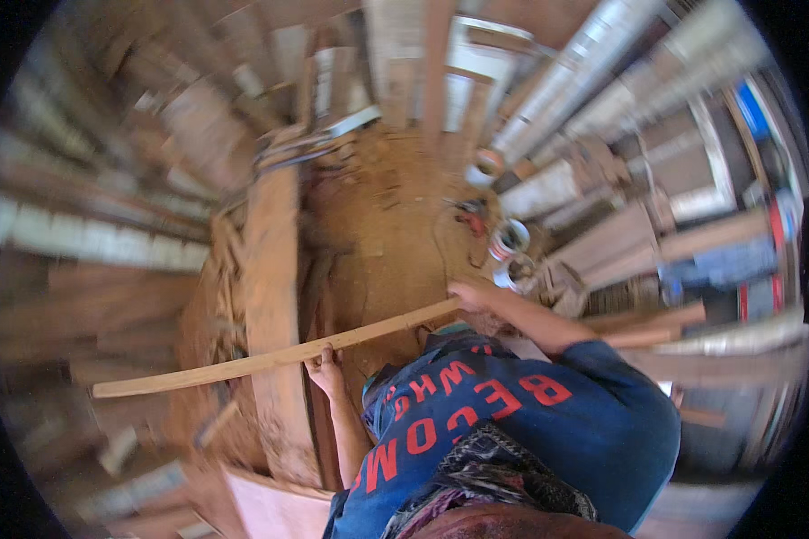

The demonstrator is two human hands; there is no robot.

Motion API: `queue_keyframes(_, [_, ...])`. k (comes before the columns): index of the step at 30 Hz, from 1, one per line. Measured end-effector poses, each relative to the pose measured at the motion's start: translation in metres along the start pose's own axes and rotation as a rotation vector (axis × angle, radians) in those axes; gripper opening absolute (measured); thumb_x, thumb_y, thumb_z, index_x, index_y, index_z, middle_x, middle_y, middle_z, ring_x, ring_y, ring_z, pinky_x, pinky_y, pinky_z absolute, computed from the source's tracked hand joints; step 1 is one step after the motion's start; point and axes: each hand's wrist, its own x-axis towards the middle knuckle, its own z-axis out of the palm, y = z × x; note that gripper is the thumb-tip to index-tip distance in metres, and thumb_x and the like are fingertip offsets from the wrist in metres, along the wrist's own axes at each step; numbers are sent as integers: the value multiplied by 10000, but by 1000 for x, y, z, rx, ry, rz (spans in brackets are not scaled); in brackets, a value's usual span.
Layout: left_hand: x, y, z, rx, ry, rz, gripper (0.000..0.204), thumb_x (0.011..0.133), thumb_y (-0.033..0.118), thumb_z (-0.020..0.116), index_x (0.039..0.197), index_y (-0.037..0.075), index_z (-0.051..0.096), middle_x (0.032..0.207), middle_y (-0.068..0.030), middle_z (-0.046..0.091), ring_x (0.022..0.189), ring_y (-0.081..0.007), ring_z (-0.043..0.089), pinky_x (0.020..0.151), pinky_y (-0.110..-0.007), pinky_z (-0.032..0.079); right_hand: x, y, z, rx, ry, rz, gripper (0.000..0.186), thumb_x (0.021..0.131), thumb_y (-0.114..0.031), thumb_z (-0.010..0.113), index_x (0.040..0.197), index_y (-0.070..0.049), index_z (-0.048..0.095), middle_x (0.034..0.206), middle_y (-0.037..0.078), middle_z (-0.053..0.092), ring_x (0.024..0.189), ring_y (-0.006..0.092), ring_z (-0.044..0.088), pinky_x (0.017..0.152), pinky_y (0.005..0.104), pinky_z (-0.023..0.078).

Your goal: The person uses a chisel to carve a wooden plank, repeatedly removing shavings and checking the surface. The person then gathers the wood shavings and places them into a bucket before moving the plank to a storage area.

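Observation:
A long, narrow wooden strip [208,371] lies across in front of me, its free end reaching out past the left side of a plank bench. My left hand [327,370] is closed on the strip near its middle, with fingers over the edge. At the strip's right end, close to my body, my right hand [469,295] is closed around it. The strip passes over the thick wooden plank [274,251] of the bench; whether it touches the plank I cannot tell.
Wood scraps [227,269] are heaped beside the bench. Sawdust covers the floor [377,216]. Right of it stand several buckets [510,239] and a red tool [472,218] with a cord. Boards and long timbers [571,76] lean all round; the left side is blurred.

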Motion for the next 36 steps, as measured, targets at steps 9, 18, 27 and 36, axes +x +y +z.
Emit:
queue_keyframes(9, [21, -9, 253, 416, -711, 178, 333, 882, 17, 727, 1193, 22, 608, 1025, -54, 664, 864, -119, 617, 734, -282, 540, 19, -114, -219, 407, 482, -181, 633, 923, -322, 697, 1439, -44, 457, 1347, 255, 543, 1223, 421, 551, 1058, 487, 445])
queue_keyframes(18, [38, -50, 420, 723, -1242, 393, 277, 844, 81, 748, 1072, -12, 620, 745, -146, 660, 642, -268, 627, 614, -411, 488, 59, -36, -326, 248, 971, 127, 716, 911, -296, 722, 1455, 29, 389, 1356, 293, 549, 1267, 405, 546, 1077, 443, 435])
queue_keyframes(27, [136, -87, 605, 690, -1874, 269, 580, 886, 167, 697, 1412, 32, 494, 1250, -230, 653, 1157, -346, 647, 964, -406, 509, 108, 70, -438, 569, 1121, 314, 368, 852, -167, 809, 1142, -29, 629, 947, 34, 650, 894, 126, 621, 806, 310, 519])
queue_keyframes(36, [301, -12, 622, 1188, -1427, 353, 482, 920, 310, 679, 1322, 59, 592, 1199, -229, 681, 1130, -390, 651, 975, -435, 506, 49, 145, -545, 310, 1535, 690, 332, 876, -198, 783, 1098, 19, 664, 968, 110, 734, 882, 163, 675, 811, 334, 536])
